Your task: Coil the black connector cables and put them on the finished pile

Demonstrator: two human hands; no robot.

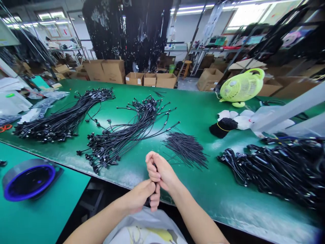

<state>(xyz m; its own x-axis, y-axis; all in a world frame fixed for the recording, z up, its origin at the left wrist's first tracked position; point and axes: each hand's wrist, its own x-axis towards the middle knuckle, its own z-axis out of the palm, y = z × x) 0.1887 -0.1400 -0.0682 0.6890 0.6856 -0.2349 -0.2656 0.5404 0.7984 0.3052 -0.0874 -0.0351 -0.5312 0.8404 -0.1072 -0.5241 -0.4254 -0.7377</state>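
My right hand is closed above my left hand, close to my body at the table's front edge. Both grip a black cable, mostly hidden by my fingers; only short dark bits show. Just beyond my hands, to the right, lies a pile of thin black cable ties. A loose bunch of short black cables with connectors at both ends spreads over the green table to the left of them.
A larger cable bunch lies at the far left. Coiled, bundled cables cover the right side. A lime-green fan and a banded black bundle stand behind them. A blue-rimmed round tray sits at the lower left. Cardboard boxes line the back.
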